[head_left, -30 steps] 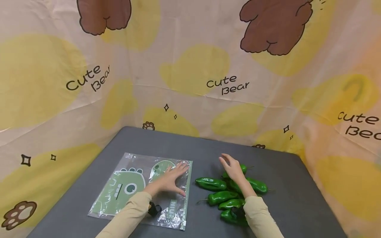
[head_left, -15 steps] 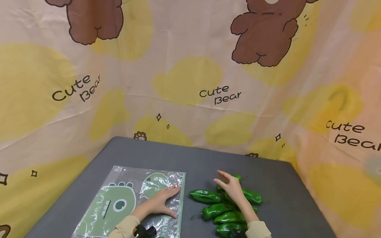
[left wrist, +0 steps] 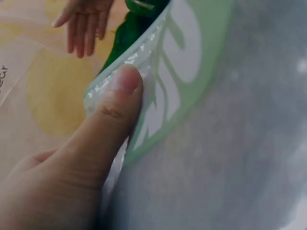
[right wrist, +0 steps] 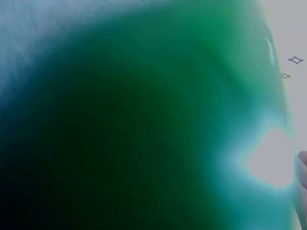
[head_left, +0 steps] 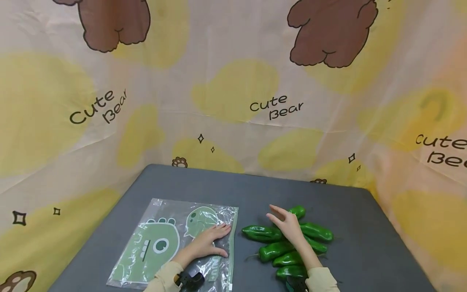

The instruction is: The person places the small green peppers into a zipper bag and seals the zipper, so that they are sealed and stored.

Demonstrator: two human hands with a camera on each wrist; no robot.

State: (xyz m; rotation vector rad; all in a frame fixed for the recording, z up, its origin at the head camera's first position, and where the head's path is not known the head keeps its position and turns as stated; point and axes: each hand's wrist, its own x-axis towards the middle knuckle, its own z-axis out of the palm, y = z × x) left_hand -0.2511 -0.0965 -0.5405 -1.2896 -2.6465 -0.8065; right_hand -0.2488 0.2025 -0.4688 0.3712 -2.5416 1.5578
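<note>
A clear zip bag printed with green cartoon monsters lies flat on the left of the grey table. My left hand rests on its right part, fingers straight and thumb spread, close to the green zip edge. In the left wrist view the thumb lies against the bag's printed edge. Several green peppers are heaped to the right of the bag. Over the heap is my right hand, fingers loosely bent and holding nothing. A blurred pepper fills most of the right wrist view.
The grey table extends behind and to the right of the peppers. A cloth backdrop with bears and yellow patches rises along its back and sides. Dark wrist cameras, one of them on the left wrist, sit low near bag and peppers.
The head view has tilted and shifted, so the whole scene sits differently in frame. Both hands keep nearly the same places over the bag and the peppers.
</note>
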